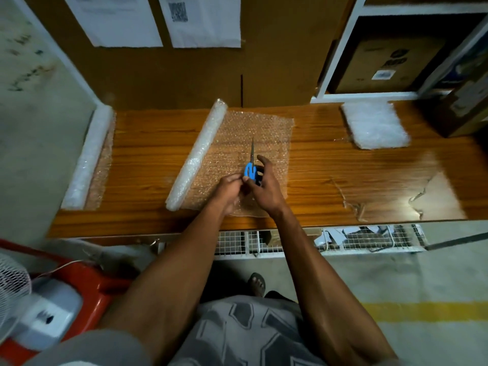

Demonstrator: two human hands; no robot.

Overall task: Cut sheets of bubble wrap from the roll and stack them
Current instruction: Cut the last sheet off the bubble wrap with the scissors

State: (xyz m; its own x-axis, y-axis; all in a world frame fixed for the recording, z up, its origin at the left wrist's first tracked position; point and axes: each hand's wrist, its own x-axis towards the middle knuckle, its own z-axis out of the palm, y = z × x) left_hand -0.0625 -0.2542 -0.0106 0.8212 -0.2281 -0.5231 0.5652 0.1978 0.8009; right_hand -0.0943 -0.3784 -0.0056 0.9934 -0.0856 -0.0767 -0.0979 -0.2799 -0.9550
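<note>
A roll of bubble wrap (197, 155) lies diagonally on the wooden table (148, 159), with a length of wrap (266, 133) unrolled flat to its right. Blue-handled scissors (250, 169) point away from me over that sheet, blades closed. My right hand (265, 187) holds the scissor handles. My left hand (228, 191) touches the handles too, with its fingers curled at them. A stack of cut bubble wrap sheets (375, 125) sits at the back right of the table.
A second roll (87, 157) lies along the table's left end by the wall. Crumpled clear tape or film (356, 204) is on the right. A cardboard box (459, 107) and shelving stand at the back right. A red stool (87, 286) and fan (13, 289) are at the lower left.
</note>
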